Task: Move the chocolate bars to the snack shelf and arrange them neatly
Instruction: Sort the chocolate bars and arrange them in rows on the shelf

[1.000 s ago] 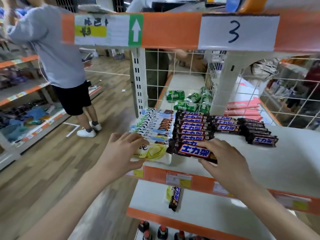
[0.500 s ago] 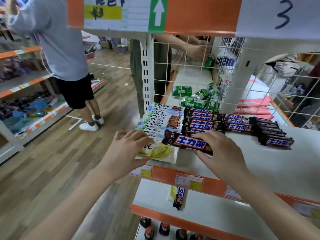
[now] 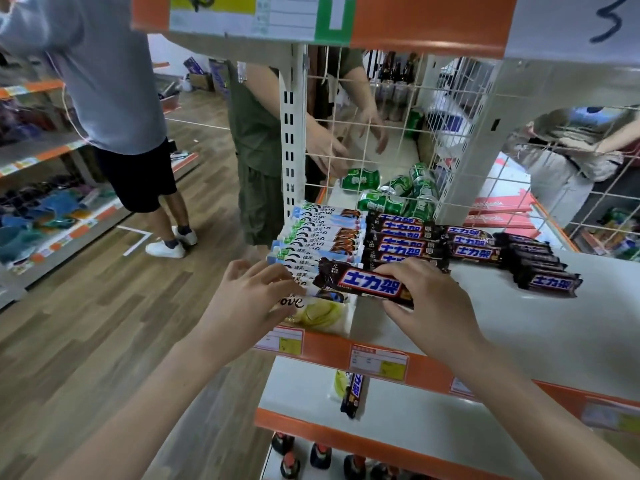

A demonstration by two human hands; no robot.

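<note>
My right hand grips a dark brown chocolate bar with a blue and white label, held just above the front of the white shelf. My left hand rests with spread fingers on the white and yellow Dove packet at the shelf's front left corner. Behind lie a row of white and blue bars, a stack of brown bars and more brown bars to the right.
One brown bar lies on the lower shelf. Green cans sit behind the wire grid. A person in green reaches in from the far side. Another person in grey stands in the aisle at left. Bottles stand at the bottom.
My right hand lifted the brown bar off the front of the stack and shifted it slightly left. The view tilted and moved closer. The person behind the grid brought both hands forward.
</note>
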